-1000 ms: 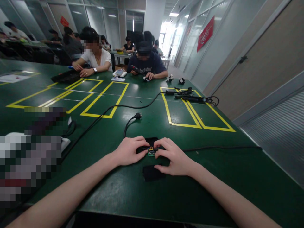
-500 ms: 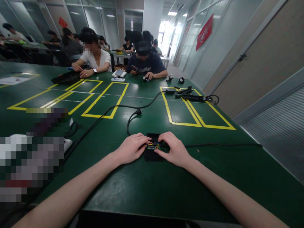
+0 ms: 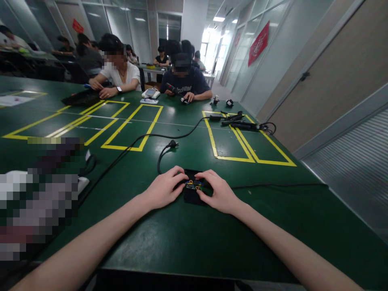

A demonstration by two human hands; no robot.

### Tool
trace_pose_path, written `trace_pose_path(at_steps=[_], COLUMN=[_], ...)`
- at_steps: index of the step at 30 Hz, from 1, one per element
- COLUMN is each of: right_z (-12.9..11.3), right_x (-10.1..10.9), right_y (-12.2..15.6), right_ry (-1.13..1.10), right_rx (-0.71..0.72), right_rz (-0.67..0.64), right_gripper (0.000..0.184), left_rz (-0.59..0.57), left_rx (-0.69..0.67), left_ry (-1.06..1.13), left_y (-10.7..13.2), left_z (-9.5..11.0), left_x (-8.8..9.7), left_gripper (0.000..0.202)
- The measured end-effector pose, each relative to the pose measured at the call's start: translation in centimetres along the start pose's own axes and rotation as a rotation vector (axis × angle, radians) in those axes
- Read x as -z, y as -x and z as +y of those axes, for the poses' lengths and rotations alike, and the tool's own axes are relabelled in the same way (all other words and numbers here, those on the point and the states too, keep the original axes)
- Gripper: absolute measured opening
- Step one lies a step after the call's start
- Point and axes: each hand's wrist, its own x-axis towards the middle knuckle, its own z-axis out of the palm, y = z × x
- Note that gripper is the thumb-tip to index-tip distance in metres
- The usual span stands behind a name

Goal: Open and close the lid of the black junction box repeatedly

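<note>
I hold the board [image 3: 190,186] components-up between my half-curled left hand [image 3: 165,187] and right hand [image 3: 220,192], fingers pinching each end, long axis running left to right.

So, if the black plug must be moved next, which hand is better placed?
Probably the left hand: it is nearer the black plug, whose cord bends toward that hand. The right hand is farther off.
</note>
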Motion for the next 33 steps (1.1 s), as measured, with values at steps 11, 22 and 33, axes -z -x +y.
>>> trace_pose_path(at_steps=[11,22,33], right_z=[2.2,0.9,1.4], right_x=[4.5,5.5,3.9], right_y=[0.2,0.9,0.6], right_ry=[0.162,0.006,0.104], right_rx=[-0.01,0.035,-0.084], right_rz=[-0.209,-0.189,-0.224], right_gripper=[0.003,0.01,0.023], left_rz=[-0.037,-0.007,0.035], left_rx=[0.064,-0.092,0.028], left_ry=[-0.069,0.19,0.033], left_y=[0.0,0.6,0.6], left_z=[0.1,1.2,0.7], left_x=[0.6,1.9,0.8], left_gripper=[0.024,0.019,0.019])
